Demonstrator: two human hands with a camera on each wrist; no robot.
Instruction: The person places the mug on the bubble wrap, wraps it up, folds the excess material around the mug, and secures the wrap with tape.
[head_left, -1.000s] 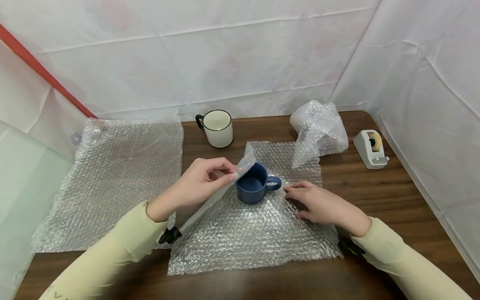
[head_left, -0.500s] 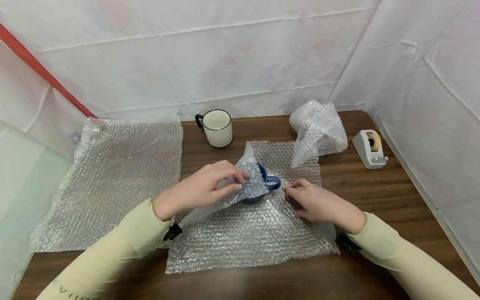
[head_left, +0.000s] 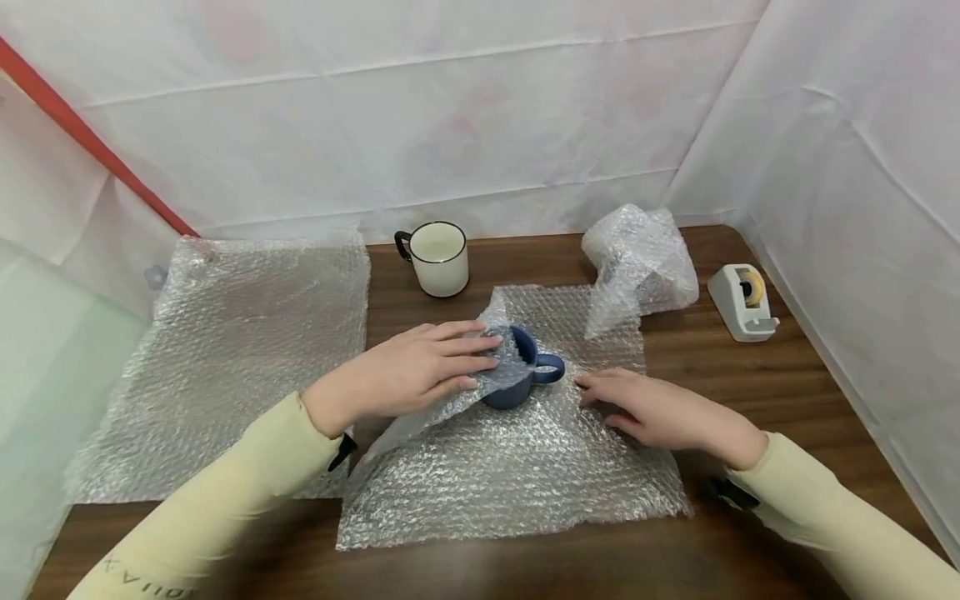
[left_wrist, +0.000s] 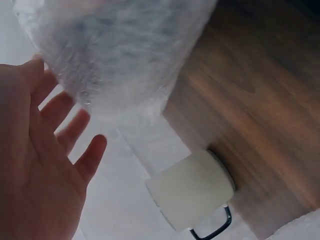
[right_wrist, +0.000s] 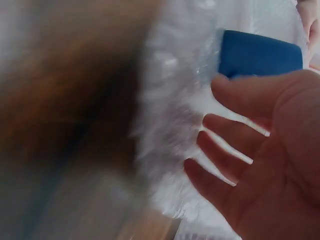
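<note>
A blue mug stands upright on a sheet of bubble wrap, its handle pointing right. The sheet's left corner is folded over the mug and hides much of its opening. My left hand lies with fingers extended on that folded flap, at the mug's left side; the left wrist view shows the fingers spread against the wrap. To the right of the mug's handle, my right hand rests on the sheet, its fingers loosely bent and, in the right wrist view, holding nothing.
A cream mug with a black handle stands at the back. A bubble-wrapped bundle and a white tape dispenser sit at the back right. Another bubble wrap sheet covers the table's left side. White fabric hangs behind.
My left hand has brought the wrap's corner rightward over the mug, then gone from pinching it to lying flat on it. My right hand has hardly moved.
</note>
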